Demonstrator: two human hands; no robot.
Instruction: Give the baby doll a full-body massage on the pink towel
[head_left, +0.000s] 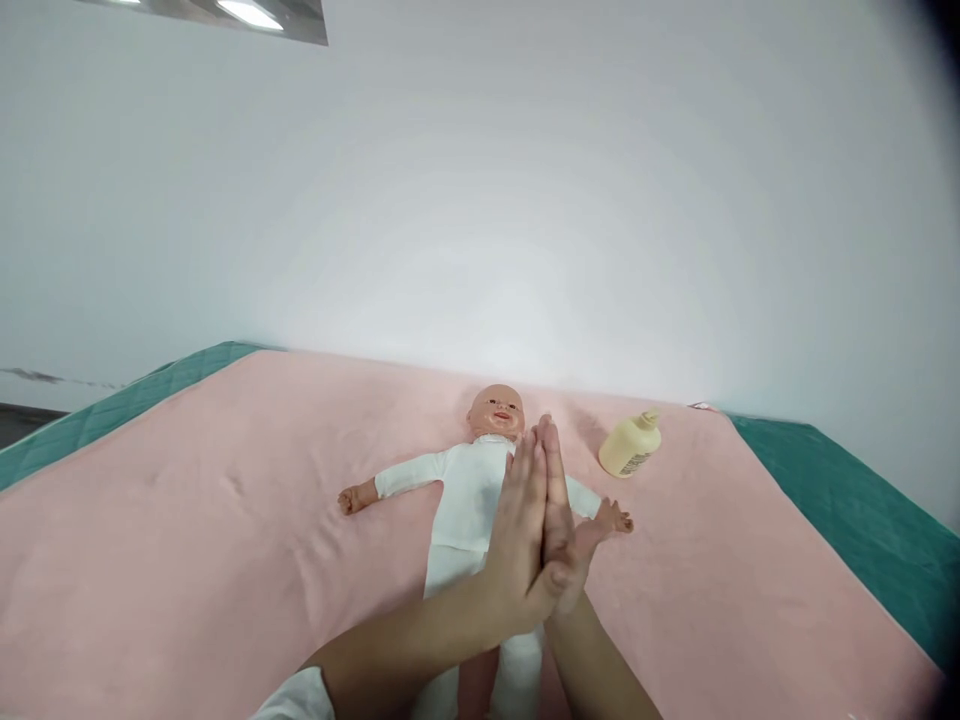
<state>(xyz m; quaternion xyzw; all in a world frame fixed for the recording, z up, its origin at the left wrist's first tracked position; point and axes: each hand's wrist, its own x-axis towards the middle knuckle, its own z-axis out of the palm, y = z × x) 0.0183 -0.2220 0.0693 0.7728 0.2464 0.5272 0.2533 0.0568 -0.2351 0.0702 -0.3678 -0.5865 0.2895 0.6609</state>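
Note:
My left hand [517,545] and my right hand [559,520] are pressed palm to palm, fingers stretched out and pointing away from me. Nothing shows between the palms. Beneath them a baby doll [465,500] in a white top and trousers lies on its back, arms spread wide and head toward the wall. My hands and forearms cover part of its chest, one arm and its legs. To the right of the doll's head, a pale yellow bottle [628,446] with a pump-like top leans on the cloth, apart from both hands.
A pink blanket [225,520] covers the surface under the doll. Green quilted padding [847,490] shows along the left and right edges. Behind the far edge rises a plain pale wall [480,200].

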